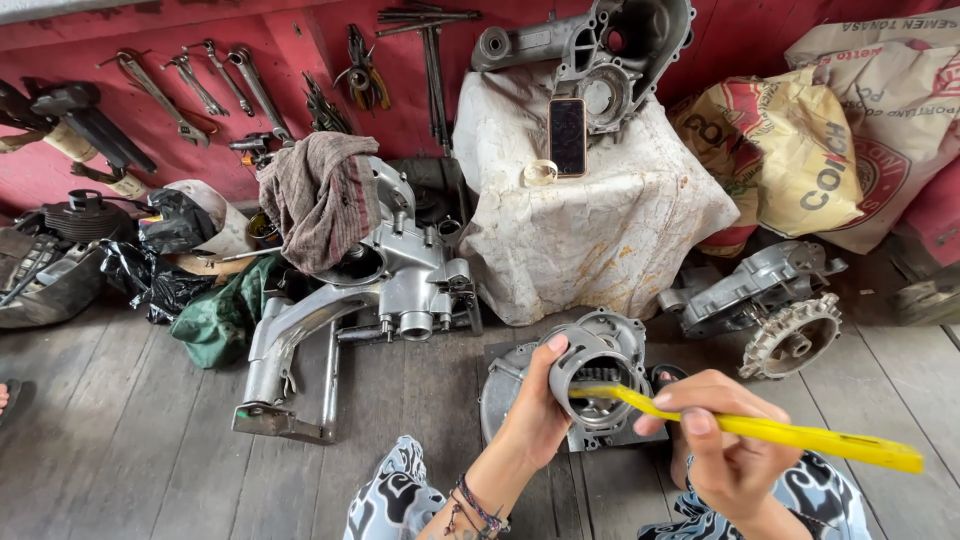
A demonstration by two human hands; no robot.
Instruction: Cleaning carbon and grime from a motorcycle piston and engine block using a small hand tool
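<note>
Head view: L hand (535, 415) grips metal ring (590, 365), R hand (728, 450) pinches yellow brush (770, 432).

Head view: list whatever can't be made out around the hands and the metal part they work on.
- Brush: its bristle end is hidden inside the round metal housing held by the left hand.
- Right hand: wrist cut off by the bottom edge.
- Grey cover plate on the floor: mostly hidden behind the housing and left hand.
- Engine casing: its top is covered by a rag.
</note>
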